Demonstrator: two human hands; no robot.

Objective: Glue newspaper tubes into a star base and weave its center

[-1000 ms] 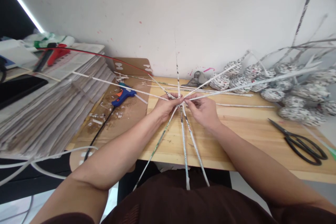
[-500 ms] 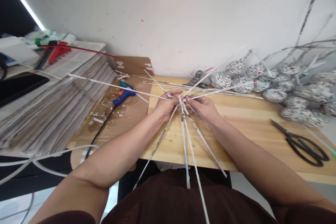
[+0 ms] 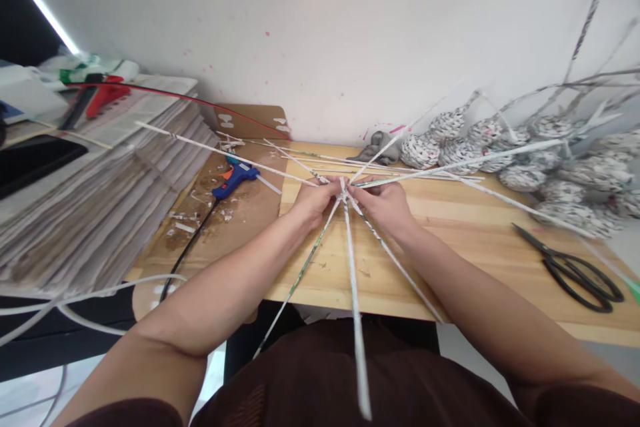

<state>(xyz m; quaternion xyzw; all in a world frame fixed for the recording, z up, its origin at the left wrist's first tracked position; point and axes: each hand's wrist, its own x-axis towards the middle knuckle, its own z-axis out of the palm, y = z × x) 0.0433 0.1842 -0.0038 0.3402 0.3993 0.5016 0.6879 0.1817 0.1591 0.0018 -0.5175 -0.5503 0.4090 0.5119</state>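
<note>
Several thin rolled-paper strips (image 3: 354, 280) spread like spokes from a small woven centre (image 3: 343, 193) above the wooden table. My left hand (image 3: 318, 201) pinches that centre from the left, thumb on top. From the other side my right hand (image 3: 383, 203) has its fingers closed on strips close to the centre. One long strip (image 3: 450, 165) runs out from this hand to the right. Another strip (image 3: 225, 153) reaches left past the glue gun. Fingers of both hands partly cover the woven part, so its underside is hidden.
A blue glue gun (image 3: 236, 178) lies on stained cardboard (image 3: 200, 233) at left, beside a tall newspaper stack (image 3: 100, 213). Black scissors (image 3: 575, 273) rest at right. Woven paper balls (image 3: 460, 153) crowd the back right. Loose strips and a grey cloth (image 3: 377, 147) lie near the wall.
One long strip that hung toward my body now points out to the right past my right hand. The hands stay at the woven centre.
</note>
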